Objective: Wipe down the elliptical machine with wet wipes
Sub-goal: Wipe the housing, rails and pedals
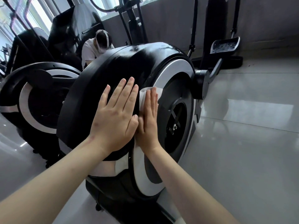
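Observation:
The elliptical machine's black flywheel housing [103, 81] with a silver ring fills the middle of the head view. My left hand [115, 113] lies flat with straight fingers on the black top curve of the housing. Right beside it, my right hand [149, 117] presses a white wet wipe [144, 96] flat against the housing's right side, at the edge of the silver ring. The wipe shows above and left of the fingers; the rest is hidden under the palm. The two hands touch at the thumbs.
A second elliptical [37, 97] stands close on the left. A person in a white shirt [93, 49] crouches behind the housing. A black pedal [224, 46] and its crank arm reach out at the upper right. Glossy grey floor tiles [242, 143] spread to the right.

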